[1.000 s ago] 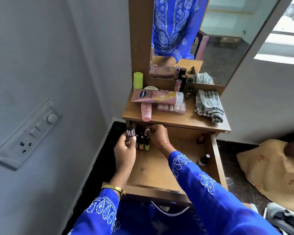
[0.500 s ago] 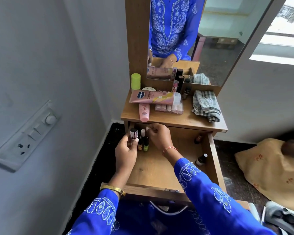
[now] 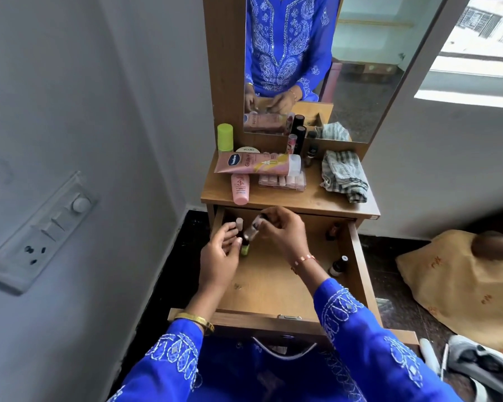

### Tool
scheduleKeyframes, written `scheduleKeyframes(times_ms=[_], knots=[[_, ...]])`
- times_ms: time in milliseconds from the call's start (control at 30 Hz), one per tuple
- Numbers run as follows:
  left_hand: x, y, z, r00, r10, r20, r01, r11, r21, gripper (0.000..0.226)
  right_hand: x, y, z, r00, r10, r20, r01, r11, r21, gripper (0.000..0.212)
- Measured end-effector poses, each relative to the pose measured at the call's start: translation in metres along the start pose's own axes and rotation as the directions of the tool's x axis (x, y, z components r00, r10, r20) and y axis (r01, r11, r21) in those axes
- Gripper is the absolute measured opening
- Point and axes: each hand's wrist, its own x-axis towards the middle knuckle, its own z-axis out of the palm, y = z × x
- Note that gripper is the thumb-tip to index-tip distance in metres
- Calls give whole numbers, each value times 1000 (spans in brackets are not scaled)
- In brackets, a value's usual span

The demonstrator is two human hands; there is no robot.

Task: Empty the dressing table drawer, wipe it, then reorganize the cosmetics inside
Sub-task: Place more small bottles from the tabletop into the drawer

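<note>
Count, head view. Hands: 2 — left hand [image 3: 218,256], right hand [image 3: 282,230].

Drawer [image 3: 273,282]: 1, open.

Small bottles in drawer, right side: 2 — one [image 3: 339,265], one [image 3: 333,231]. Bottles at the hands, left rear: blurred, number uncertain.

Counter [image 3: 302,198]: pink tubes 2 — large [image 3: 256,163], small [image 3: 240,188]; green cylinder [image 3: 225,137] 1; clear box [image 3: 282,181] 1; checked cloth [image 3: 344,175] 1.

Mirror [image 3: 360,68]: 1.

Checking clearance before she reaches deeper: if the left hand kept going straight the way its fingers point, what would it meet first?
Probably the small bottles standing in the drawer's back-left corner; the left hand looks almost on them already, though depth is unclear.
</note>
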Motion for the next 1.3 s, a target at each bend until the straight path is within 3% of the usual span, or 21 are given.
scheduleKeyframes(times_ms=[133,300,667,967,1067,1200,1300], knots=[[7,-4,-4,982,-105,-155,96,993,-65,27,12,14,-8,989,44,-141,-54,996,-66,20],[12,-8,-8,955,-179,-238,146,978,-149,22,22,28,3,994,87,-68,-99,977,-187,26],[11,-8,-8,949,-213,-232,173,968,-179,21,36,24,34,994,73,87,-40,943,-329,33],[11,-6,-8,950,-218,-222,181,968,-175,20,35,28,36,988,103,118,-65,954,-293,33],[11,-5,-8,951,-217,-221,182,969,-168,20,33,32,36,991,117,59,-97,958,-271,29],[11,-6,-8,951,-219,-220,188,970,-153,19,17,32,37,979,182,-91,-189,978,-86,17],[10,-5,-7,952,-221,-210,194,971,-141,19,4,34,43,972,217,-87,-222,973,-58,16]])
